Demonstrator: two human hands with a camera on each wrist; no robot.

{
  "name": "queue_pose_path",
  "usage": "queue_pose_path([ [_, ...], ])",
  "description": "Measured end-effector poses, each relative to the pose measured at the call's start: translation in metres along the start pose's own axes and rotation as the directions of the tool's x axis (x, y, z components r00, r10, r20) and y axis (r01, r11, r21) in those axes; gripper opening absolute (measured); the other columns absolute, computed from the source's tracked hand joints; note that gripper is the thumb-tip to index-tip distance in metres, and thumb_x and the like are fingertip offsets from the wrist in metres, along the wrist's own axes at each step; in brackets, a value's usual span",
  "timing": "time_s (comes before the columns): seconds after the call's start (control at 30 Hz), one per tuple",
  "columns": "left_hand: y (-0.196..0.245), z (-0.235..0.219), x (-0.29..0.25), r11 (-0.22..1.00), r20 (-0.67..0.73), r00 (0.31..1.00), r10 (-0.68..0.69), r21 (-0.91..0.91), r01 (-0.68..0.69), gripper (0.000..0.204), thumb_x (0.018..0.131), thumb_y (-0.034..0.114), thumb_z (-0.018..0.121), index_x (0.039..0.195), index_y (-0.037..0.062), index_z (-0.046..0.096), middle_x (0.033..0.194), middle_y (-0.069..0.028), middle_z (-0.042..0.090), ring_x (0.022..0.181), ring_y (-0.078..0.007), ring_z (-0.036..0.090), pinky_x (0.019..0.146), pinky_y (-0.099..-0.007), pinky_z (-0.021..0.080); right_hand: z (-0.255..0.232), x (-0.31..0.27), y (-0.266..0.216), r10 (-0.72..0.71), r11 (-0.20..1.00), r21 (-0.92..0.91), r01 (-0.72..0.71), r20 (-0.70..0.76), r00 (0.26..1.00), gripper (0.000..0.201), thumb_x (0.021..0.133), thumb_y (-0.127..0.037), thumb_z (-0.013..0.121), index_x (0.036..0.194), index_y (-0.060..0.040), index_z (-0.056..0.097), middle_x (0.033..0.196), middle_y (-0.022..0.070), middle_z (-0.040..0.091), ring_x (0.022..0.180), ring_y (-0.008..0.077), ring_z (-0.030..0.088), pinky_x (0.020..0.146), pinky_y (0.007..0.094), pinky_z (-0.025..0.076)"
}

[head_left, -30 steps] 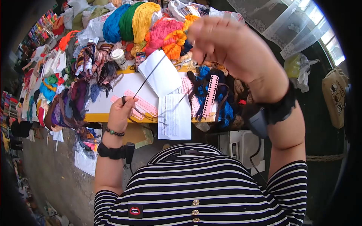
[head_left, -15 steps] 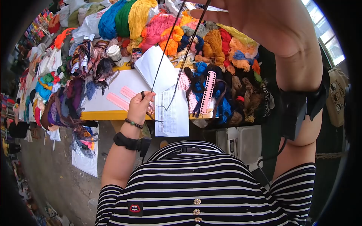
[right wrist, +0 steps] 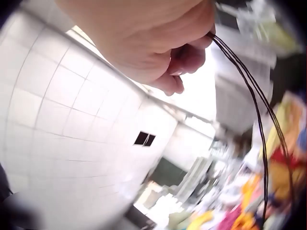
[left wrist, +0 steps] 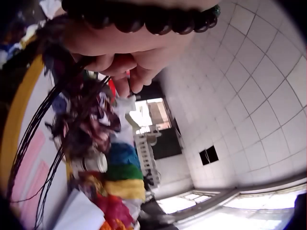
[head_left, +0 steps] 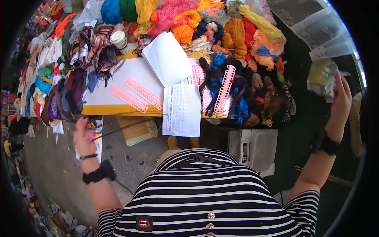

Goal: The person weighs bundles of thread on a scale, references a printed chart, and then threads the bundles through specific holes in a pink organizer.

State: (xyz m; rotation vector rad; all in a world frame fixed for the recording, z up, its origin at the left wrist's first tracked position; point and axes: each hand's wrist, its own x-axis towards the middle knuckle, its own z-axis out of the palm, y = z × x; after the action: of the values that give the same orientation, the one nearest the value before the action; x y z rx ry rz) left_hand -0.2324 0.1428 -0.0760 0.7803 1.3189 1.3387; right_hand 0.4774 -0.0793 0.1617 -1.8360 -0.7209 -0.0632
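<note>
Dark thread strands (left wrist: pixel 57 100) run from the curled fingers of my left hand (head_left: pixel 84 139), which is out at the left, low beside the table's front edge. Far out at the right, my right hand (head_left: pixel 342 104) pinches dark strands too (right wrist: pixel 256 103); in the right wrist view they arc away from its fingertips. In the head view a dark length trails from the left hand toward the table front. Between the hands, a printed sheet (head_left: pixel 181 112) overhangs the table edge, a blank white page (head_left: pixel 166 59) above it. Pink strips with holes (head_left: pixel 144 94) lie left of the sheet.
Another pink strip (head_left: pixel 225 90) rests on dark and blue yarn (head_left: pixel 241 106). Scissors (head_left: pixel 195 47), a white cup (head_left: pixel 119 41) and bright yarn skeins (head_left: pixel 169 15) line the back. A plastic bag (head_left: pixel 320 79) is beside the right hand. A scale (head_left: pixel 245 152) stands below the table.
The hands have spread wide apart: the left moved left and down, the right came down and outward from high up front. Dark strands stretched between them before; they now trail from each hand.
</note>
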Motion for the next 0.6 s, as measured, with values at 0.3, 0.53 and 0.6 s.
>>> queue_pose_path([
  [0.3, -0.024, -0.096, -0.024, 0.907, -0.526, 0.838, 0.147, 0.409, 0.098, 0.035, 0.090, 0.040, 0.060, 0.104, 0.0085, 0.068, 0.092, 0.0053, 0.064, 0.052, -0.0023, 0.028, 0.045, -0.0208, 0.020, 0.135, -0.167, 0.161, 0.238, 0.958, -0.239, -0.158, 0.361, 0.902, 0.016, 0.082, -0.009, 0.070, 0.093, 0.0029, 0.070, 0.083, 0.0021, 0.067, 0.075, 0.0066, 0.058, 0.068, 0.0207, 0.047],
  [0.53, -0.140, -0.127, -0.032, 0.877, -0.566, 0.783, -0.258, 0.204, 0.436, 0.039, 0.092, 0.040, 0.056, 0.119, 0.0109, 0.058, 0.108, 0.0024, 0.063, 0.052, -0.0024, 0.029, 0.043, -0.0187, 0.021, 0.246, -0.291, 0.224, 0.476, 0.875, -0.405, -0.264, 0.627, 0.616, 0.024, 0.081, -0.019, 0.067, 0.089, 0.0029, 0.069, 0.072, 0.0119, 0.068, 0.066, 0.0130, 0.062, 0.062, 0.0268, 0.048],
  [0.6, -0.151, -0.139, -0.040, 0.858, -0.583, 0.751, -0.310, 0.169, 0.485, 0.040, 0.093, 0.039, 0.055, 0.122, 0.0111, 0.056, 0.110, 0.0017, 0.063, 0.051, -0.0025, 0.029, 0.042, -0.0183, 0.021, 0.262, -0.327, 0.272, 0.499, 0.863, -0.442, -0.247, 0.665, 0.555, 0.027, 0.080, -0.024, 0.067, 0.088, 0.0013, 0.070, 0.074, 0.0136, 0.068, 0.067, 0.0189, 0.065, 0.063, 0.0301, 0.049],
])
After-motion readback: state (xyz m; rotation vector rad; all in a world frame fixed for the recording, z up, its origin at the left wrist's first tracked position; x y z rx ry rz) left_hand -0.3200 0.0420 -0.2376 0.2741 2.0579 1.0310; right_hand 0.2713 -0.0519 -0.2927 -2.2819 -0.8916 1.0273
